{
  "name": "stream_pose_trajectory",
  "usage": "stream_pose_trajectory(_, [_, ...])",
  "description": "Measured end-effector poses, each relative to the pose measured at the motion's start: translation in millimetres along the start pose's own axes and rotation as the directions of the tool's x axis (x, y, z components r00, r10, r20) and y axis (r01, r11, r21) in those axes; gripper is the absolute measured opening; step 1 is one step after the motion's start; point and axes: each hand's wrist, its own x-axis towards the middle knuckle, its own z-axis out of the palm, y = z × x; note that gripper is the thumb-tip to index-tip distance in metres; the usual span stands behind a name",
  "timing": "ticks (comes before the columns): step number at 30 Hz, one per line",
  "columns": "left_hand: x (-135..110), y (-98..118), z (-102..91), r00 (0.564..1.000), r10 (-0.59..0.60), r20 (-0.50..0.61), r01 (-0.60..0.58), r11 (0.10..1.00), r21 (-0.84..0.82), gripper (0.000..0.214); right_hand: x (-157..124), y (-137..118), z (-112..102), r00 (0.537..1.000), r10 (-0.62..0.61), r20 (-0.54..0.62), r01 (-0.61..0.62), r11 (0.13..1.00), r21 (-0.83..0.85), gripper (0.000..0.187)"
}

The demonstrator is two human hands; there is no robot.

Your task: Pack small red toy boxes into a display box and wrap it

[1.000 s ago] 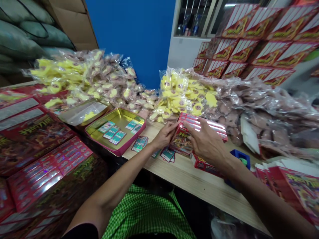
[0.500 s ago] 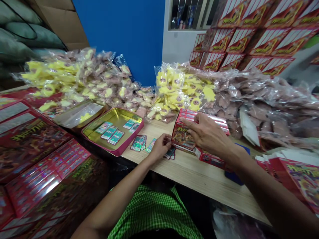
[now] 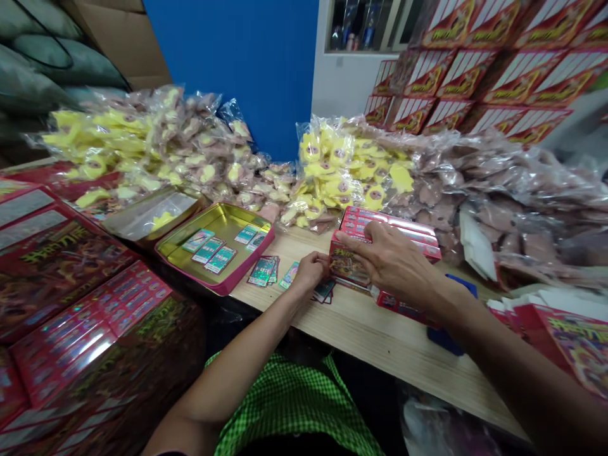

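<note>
A red printed box [image 3: 349,261] sits on the wooden table in front of me, with rows of small red packs [image 3: 413,229] showing along its top. My right hand [image 3: 387,256] lies over the box, fingers bent and gripping its near upper edge. At the box's left lower corner is my left hand [image 3: 312,271], fingers curled together; what they pinch is hidden. Dark cards [image 3: 323,291] lie partly under that hand. Left of it are a loose card [image 3: 289,275] and a small pile of green cards [image 3: 264,271].
A gold-lined tin tray [image 3: 221,223] holds several cards. Bagged yellow plush pieces [image 3: 335,168] and bagged brown ones [image 3: 494,174] line the back. Large red cartons [image 3: 61,266] stand at left, more red boxes [image 3: 560,335] at right. A blue object [image 3: 446,340] lies by my right wrist.
My left hand has shifted slightly right and up, closer against the box's corner. My right hand stays on the box, its fingers slightly lower. The view has tilted a little.
</note>
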Motion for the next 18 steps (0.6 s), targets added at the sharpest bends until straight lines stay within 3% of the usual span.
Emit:
stream_pose_trajectory(3, [-2.9,4.6,-0.1,1.000,-0.001,-0.023,0.002,0.999,0.053,0.013,-1.1,5.1,8.8,0.995,0.065,0.076,-0.066,0.998,0.005,0.044])
stream_pose_trajectory(5, [-10.6,10.4,-6.8,0.999,0.025,-0.034,-0.020,0.993,0.116,0.017,-14.7,12.4,7.4,0.995,0.090,0.039,-0.093,0.993,0.077,0.043])
stream_pose_trajectory(7, [-21.6,20.7,-16.9,0.993,0.090,-0.071,-0.076,0.982,0.173,0.033,-40.5,16.0,-0.7,0.989,0.141,-0.043,-0.133,0.979,0.153,0.048])
stream_pose_trajectory(9, [-32.1,36.9,-25.9,0.962,0.258,-0.094,-0.226,0.938,0.263,0.052,-73.1,9.0,-9.5,0.979,0.186,-0.083,-0.170,0.970,0.175,0.057])
stream_pose_trajectory(10, [-35.7,46.7,-28.3,0.918,0.394,-0.046,-0.356,0.871,0.338,0.057,-88.8,1.5,-11.7,0.979,0.192,-0.072,-0.178,0.970,0.164,0.061])
stream_pose_trajectory(11, [-37.6,57.0,-28.6,0.844,0.533,0.058,-0.506,0.756,0.416,0.060,-102.4,-7.2,-11.6,0.983,0.182,-0.037,-0.175,0.973,0.151,0.063])
stream_pose_trajectory(13, [-35.2,76.1,-22.6,0.629,0.683,0.373,-0.757,0.427,0.495,0.063,-120.5,-21.2,-5.1,0.982,0.183,0.037,-0.186,0.975,0.120,0.066])
stream_pose_trajectory(14, [-31.0,83.6,-17.0,0.537,0.663,0.522,-0.825,0.283,0.490,0.067,-124.4,-23.1,0.0,0.977,0.208,0.051,-0.213,0.972,0.105,0.063])
stream_pose_trajectory(15, [-25.4,89.1,-10.6,0.487,0.601,0.634,-0.858,0.193,0.476,0.072,-125.2,-20.1,5.0,0.967,0.250,0.052,-0.254,0.963,0.086,0.058])
stream_pose_trajectory(16, [-18.9,92.3,-4.4,0.469,0.527,0.709,-0.870,0.139,0.472,0.076,-123.4,-12.3,9.2,0.954,0.297,0.035,-0.299,0.952,0.070,0.051])
stream_pose_trajectory(18, [-6.1,92.6,5.1,0.478,0.401,0.781,-0.868,0.079,0.491,0.082,-114.5,13.4,14.3,0.920,0.388,-0.047,-0.386,0.921,0.051,0.039])
